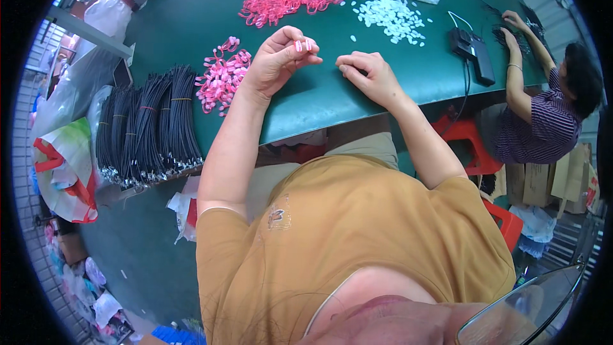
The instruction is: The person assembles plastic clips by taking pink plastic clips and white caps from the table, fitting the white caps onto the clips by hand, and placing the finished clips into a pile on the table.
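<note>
On the green table (211,6), the pink loop pile (274,3) lies left of the white-piece pile (391,19). Your right hand (372,76) is loosely curled; whether it grips anything cannot be told. Your left hand (276,64) pinches the pink-and-white piece (298,46) above the table. Step in hand, apparently: fingertip work on this piece. The next move calls for a steady pinch.

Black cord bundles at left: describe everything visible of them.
The black cord bundles lie side by side on the green table, ends toward its near edge. Thin and flexible-looking, they are gathered with yellowish bands and a reddish one; shiny, metallic-looking pieces tip the near ends. The left hand is clear of them.
</note>
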Available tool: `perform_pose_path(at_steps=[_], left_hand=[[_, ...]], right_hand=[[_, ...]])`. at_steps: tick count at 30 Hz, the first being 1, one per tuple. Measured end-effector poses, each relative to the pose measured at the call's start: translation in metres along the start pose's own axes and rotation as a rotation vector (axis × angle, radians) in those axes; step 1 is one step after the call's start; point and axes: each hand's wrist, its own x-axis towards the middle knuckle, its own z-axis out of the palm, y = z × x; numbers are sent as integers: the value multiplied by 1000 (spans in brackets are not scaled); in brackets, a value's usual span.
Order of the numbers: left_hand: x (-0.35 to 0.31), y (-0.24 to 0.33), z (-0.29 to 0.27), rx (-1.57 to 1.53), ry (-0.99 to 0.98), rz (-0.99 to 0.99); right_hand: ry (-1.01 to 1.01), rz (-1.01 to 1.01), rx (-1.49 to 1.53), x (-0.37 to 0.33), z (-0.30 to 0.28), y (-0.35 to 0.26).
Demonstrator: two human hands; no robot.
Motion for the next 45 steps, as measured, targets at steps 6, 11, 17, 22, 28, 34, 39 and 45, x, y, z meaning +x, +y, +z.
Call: perform_pose_path(at_steps=[6,11,17,22,28,34,39,45], left_hand=[[0,2,-2,-107,-45,24],[1,-2,-9,-209,40,11],[7,2,12,-187,338,-10],[0,-5,-12,-267,264,-12],[0,-16,-14,-324,219,-85],[4,-18,-8,-336,167,-138],[3,-9,3,-150,213,-151],[2,-4,21,392,590,146]], right_hand=[[12,227,314,3,1,-2],[147,-34,305,56,-23,-40],[33,-180,280,105,3,-42],[17,-217,362,123,13,-36],[35,-196,434,118,15,-28],[-124,-132,634,118,7,-12],[-283,8,883,118,-4,-12],[-238,156,994,116,2,-10]])
